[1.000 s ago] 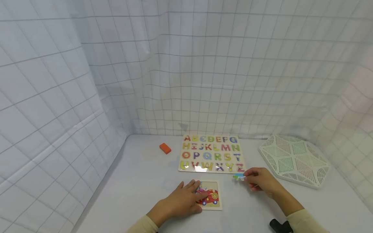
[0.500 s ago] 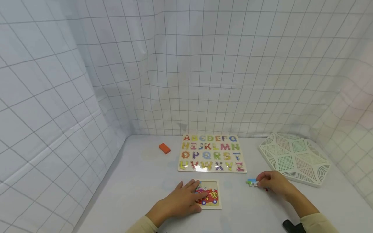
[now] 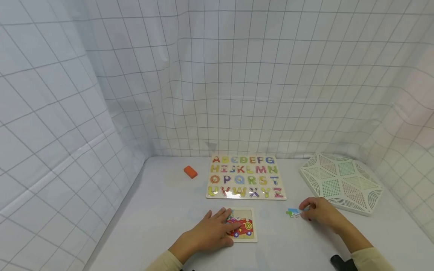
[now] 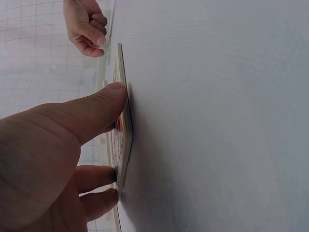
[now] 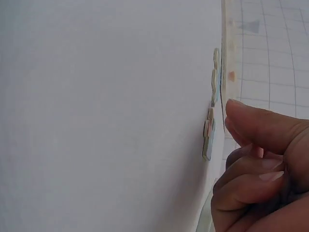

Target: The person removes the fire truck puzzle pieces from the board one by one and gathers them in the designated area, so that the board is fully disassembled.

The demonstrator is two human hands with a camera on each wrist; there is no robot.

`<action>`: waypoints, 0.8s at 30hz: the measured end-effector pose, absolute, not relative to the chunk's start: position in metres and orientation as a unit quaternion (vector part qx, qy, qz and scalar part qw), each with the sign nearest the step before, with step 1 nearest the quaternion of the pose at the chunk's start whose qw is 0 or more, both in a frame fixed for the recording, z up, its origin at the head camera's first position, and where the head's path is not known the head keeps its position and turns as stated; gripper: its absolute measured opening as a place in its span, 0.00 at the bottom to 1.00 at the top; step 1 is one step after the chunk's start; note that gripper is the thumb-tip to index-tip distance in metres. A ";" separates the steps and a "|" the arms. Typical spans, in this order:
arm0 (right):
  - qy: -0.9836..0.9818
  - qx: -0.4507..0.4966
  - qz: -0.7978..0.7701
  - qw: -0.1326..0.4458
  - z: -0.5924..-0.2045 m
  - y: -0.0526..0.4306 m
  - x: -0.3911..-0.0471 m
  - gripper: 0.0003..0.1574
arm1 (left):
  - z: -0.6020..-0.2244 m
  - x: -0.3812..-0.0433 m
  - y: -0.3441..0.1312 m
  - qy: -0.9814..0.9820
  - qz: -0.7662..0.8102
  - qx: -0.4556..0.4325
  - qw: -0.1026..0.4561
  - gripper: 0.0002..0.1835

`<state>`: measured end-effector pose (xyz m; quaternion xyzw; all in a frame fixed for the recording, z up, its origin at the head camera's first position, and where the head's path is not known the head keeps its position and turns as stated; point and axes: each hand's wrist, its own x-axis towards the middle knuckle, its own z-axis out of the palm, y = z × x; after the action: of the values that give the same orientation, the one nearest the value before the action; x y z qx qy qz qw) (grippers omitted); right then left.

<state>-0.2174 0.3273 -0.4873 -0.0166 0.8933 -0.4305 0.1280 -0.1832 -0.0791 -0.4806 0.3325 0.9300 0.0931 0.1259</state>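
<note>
A small jigsaw puzzle board [image 3: 249,237] with a red car picture lies flat on the white table. My left hand [image 3: 211,231] rests on its left side with spread fingers; in the left wrist view the thumb [image 4: 104,104] touches the board's edge. Off to the right, a blue and green jigsaw piece [image 3: 293,213] lies by the fingertips of my right hand [image 3: 320,214]. The right wrist view has this piece [image 5: 215,79] and a second piece [image 5: 208,140] low on the table, apart from the thumb tip. The other fingers are curled, with nothing visible between them.
An alphabet puzzle board [image 3: 245,177] lies behind the car puzzle. To its left is an orange block [image 3: 190,172]. A white hexagonal lattice tray [image 3: 340,184] stands at the right, beyond my right hand. White grid-patterned curtains [image 3: 237,75] enclose the table.
My right hand has carried the blue and green jigsaw piece right and toward me, away from the alphabet board; over the last half second it barely moves. The left hand stays on the puzzle.
</note>
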 end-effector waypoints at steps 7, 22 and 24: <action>0.881 -0.003 -0.459 0.116 -0.479 0.331 -0.219 0.21 | -0.480 -0.183 -0.079 0.930 0.092 0.330 0.132 0.31; 0.811 -0.058 -0.551 0.189 -0.469 0.283 -0.228 0.26 | -0.478 -0.181 -0.078 0.928 0.102 0.327 0.147 0.33; 0.805 -0.062 -0.557 0.195 -0.468 0.275 -0.229 0.26 | -0.478 -0.181 -0.079 0.928 0.105 0.327 0.146 0.33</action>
<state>-0.2286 0.2753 -0.4682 -0.0619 0.8050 -0.5568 0.1954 -0.1808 -0.0788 -0.4784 0.3271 0.9278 0.1048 0.1459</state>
